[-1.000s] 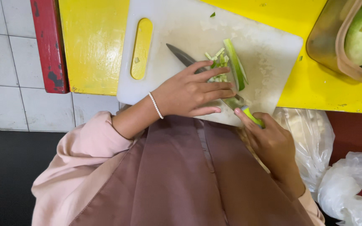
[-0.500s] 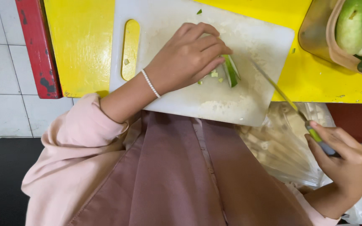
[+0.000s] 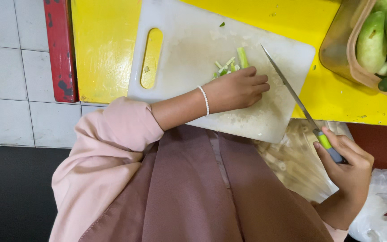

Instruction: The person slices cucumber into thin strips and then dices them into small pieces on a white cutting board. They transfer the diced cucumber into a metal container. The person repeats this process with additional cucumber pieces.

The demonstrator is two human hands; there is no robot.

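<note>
My left hand [image 3: 236,89] lies curled on the white cutting board [image 3: 189,49], its fingers pressed over a small bunch of green vegetable strips [image 3: 234,62] that stick out past the knuckles. A white bead bracelet circles that wrist. Off the board's lower right corner, my right hand [image 3: 348,168] grips a knife [image 3: 292,89] by its green and grey handle. The thin blade slants up over the right part of the board and ends just right of the strips.
The board lies on a yellow table [image 3: 99,49] with a red edge [image 3: 59,49] at the left. A clear container [image 3: 337,49] with green vegetables [image 3: 372,40] stands at the top right. Plastic bags [image 3: 381,210] lie by my right side. White floor tiles [image 3: 5,89] show at the left.
My right hand drew away to the right with the knife, then swung the blade back over the board. My left hand slid across the board with the green strips.
</note>
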